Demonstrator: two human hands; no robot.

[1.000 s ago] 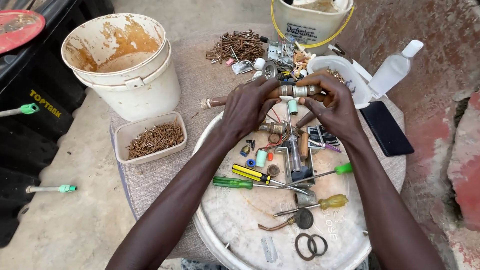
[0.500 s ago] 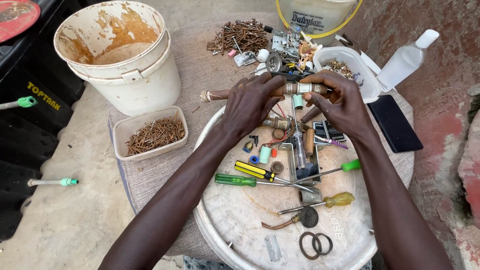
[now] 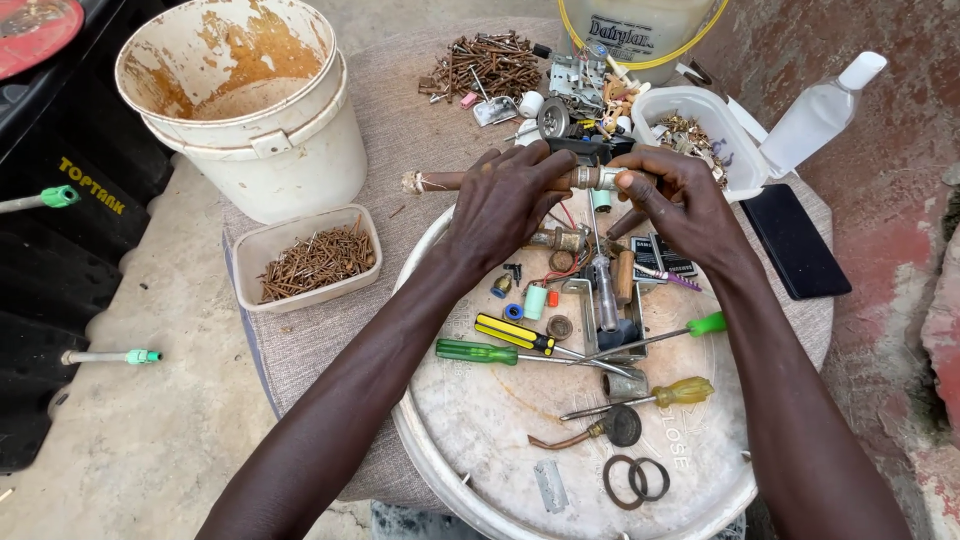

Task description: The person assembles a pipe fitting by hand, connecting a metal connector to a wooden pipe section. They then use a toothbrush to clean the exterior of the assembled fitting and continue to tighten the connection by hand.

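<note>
Both hands close on a brown pipe [image 3: 450, 181]: left hand [image 3: 505, 205] grips its shaft, right hand [image 3: 680, 200] pinches the metal fitting [image 3: 600, 178]. Screwdrivers [image 3: 500, 342] lie on the round lid [image 3: 480, 420] below.

Left hand [image 3: 505, 205], right hand [image 3: 680, 200]: raised together, fingers curled, gripping.

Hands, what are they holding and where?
Both hold one brown pipe: left hand around its middle, right hand at the metal fitting on its end.

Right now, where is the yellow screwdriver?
In the head view, the yellow screwdriver lies on the round lid, right side, below the green-handled one.
</note>
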